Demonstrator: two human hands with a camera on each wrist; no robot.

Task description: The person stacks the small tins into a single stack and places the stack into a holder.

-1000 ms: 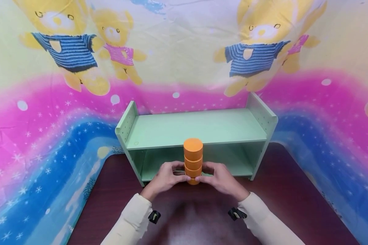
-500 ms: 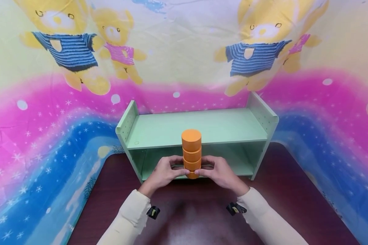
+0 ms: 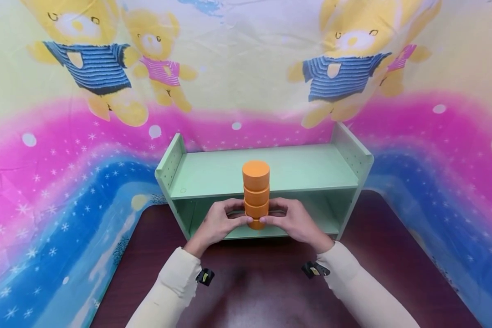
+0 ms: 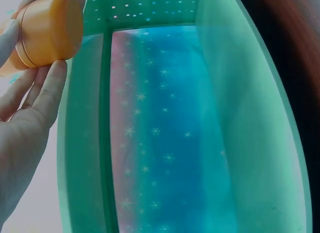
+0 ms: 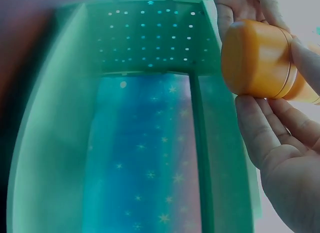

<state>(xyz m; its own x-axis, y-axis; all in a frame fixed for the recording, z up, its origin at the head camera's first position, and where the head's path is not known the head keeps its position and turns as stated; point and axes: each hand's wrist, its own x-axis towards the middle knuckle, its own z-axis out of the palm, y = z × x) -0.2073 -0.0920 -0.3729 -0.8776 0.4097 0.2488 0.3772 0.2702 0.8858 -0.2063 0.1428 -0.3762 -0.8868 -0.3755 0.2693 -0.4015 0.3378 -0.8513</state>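
In the head view, a stack of several orange cylinders (image 3: 256, 196) stands upright in front of the green shelf unit (image 3: 250, 173), raised above the table. My left hand (image 3: 218, 222) grips its lower part from the left, thumb on the near face and fingers reaching round the side. From the right, my right hand (image 3: 292, 221) grips the same low part in a mirrored hold, and the two thumb tips nearly meet. The left wrist view shows the smooth rounded end of the lowest cylinder (image 4: 55, 30) above the left fingers. Fingers of both hands are around the orange cylinder (image 5: 257, 60) in the right wrist view.
The shelf unit has an upper board (image 3: 213, 171), a lower compartment and raised side panels with small holes. It stands at the back of a dark red-brown table (image 3: 254, 287). A cloth printed with bears (image 3: 238, 68) hangs behind and at both sides.
Both hands have lifted the orange stack steadily higher, so its top now overlaps the shelf's upper board more. The hold looks the same, and the shelf has stayed in place.
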